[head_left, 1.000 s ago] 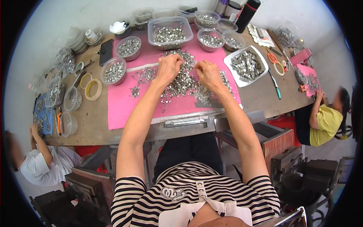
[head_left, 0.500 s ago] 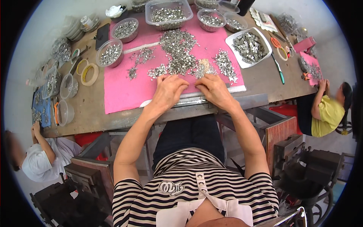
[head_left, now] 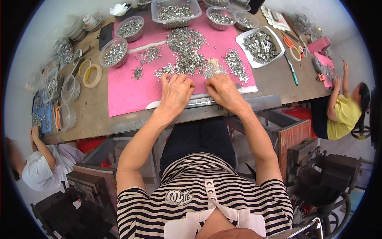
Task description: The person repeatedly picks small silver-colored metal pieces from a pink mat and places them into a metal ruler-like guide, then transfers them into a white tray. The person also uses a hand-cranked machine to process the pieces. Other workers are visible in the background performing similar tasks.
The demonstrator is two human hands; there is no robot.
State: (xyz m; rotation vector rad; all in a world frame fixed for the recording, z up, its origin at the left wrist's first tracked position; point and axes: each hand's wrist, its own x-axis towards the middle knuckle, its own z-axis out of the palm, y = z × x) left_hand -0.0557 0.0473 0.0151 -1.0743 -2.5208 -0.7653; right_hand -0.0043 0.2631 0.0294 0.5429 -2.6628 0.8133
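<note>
Near the front edge of the pink mat (head_left: 131, 95), my left hand (head_left: 175, 93) is closed, its thumb and fingertips curled together. Its knuckles lie just in front of the small silvery metal pieces (head_left: 189, 61) heaped on the mat. My right hand (head_left: 223, 91) is pinched too, a short gap to the right, beside a patch of tiny pieces with a tan, grid-like piece (head_left: 214, 65) among them. Whatever either pinch holds is hidden or too small to make out. Below both hands, a shiny metal strip (head_left: 200, 102) runs along the table edge.
Tubs of metal pieces, including a large clear tub (head_left: 176, 22), stand behind the mat. A white dish (head_left: 240, 39) of pieces sits at right, near a green-handled tool (head_left: 294, 75) and orange scissors (head_left: 288, 42). Tape rolls (head_left: 92, 76) lie left. People sit at both ends.
The view has shifted slightly. My left hand has turned a little, with its outer fingers spreading left by the pieces; my right hand stays nearly still. The person at right has raised one hand.
</note>
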